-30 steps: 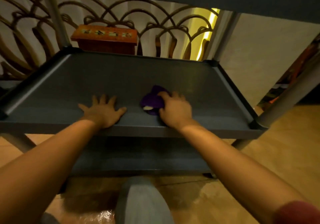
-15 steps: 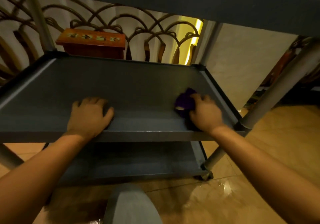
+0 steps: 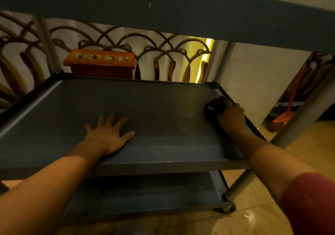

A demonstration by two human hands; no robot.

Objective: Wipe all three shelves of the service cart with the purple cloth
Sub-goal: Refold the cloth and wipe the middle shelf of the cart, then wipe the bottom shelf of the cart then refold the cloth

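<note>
- The person's right hand point(image 3: 230, 117) has carried the bunched purple cloth point(image 3: 215, 105) from near the middle of the dark grey plastic middle shelf point(image 3: 155, 111) across to its right side; a second ago the cloth lay just right of centre, and now it sits against the raised right rim, near the far right corner.
- The grip of the right hand is closed over the cloth, fingers curled on top and pressing it to the shelf; only the cloth's left part shows beyond the knuckles.
- The left hand point(image 3: 108, 135) lies flat with fingers spread on the shelf's near left part, holding nothing; it has stayed there as a brace, fingers fanning out again after curling briefly.
- This reads as one stroke along the shelf reaching its right end, so the middle shelf appears partly wiped; the far strip and left side may yet need passes.
- The grey bottom shelf point(image 3: 145, 196) shows below, the underside edge of the top shelf point(image 3: 163, 7) above; neither can be judged wiped from here.
- The cloth is a crumpled wad with no clear front; its visible lump seems slightly longer along the right rim, running near to far, though most is hidden under the hand.
- The shelf's long axis runs left to right, matching the stroke.
</note>
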